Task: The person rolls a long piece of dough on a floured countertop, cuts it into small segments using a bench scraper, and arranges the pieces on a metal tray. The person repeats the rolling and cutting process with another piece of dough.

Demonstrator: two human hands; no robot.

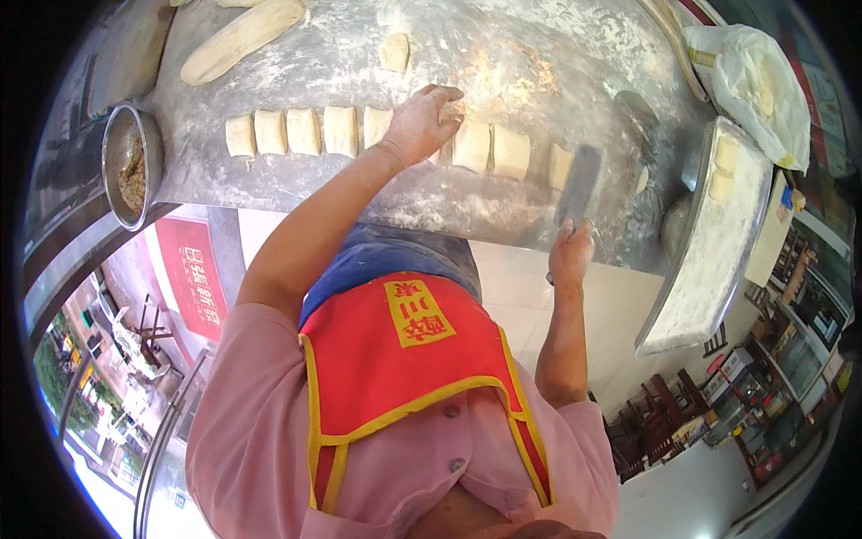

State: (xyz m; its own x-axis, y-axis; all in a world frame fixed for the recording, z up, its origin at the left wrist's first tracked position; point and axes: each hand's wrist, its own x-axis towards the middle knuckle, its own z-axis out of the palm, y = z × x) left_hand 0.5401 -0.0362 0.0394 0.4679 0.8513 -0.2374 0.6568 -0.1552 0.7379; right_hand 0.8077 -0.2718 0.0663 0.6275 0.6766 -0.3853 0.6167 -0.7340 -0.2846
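Cut pieces of dough (340, 131) form a row along the near side of a floured metal worktable (289, 192). My left hand (424, 124) is over the middle of that row, fingers bent and apart, hiding part of the pieces below. Whether it touches them I cannot tell. In my right hand (572, 252) is the handle of a dough cutter or cleaver (580, 182), its broad blade blurred. The blade stands beside the right end piece of dough (560, 167). A single dough piece (394, 53) lies farther back, beyond my left hand.
A long dough roll (242, 42) lies at the back left. At the left edge stands a metal bowl (109, 168) with a brownish mixture. A floured tray (714, 256) at the right holds dough pieces (724, 168), next to a plastic bag (761, 87).
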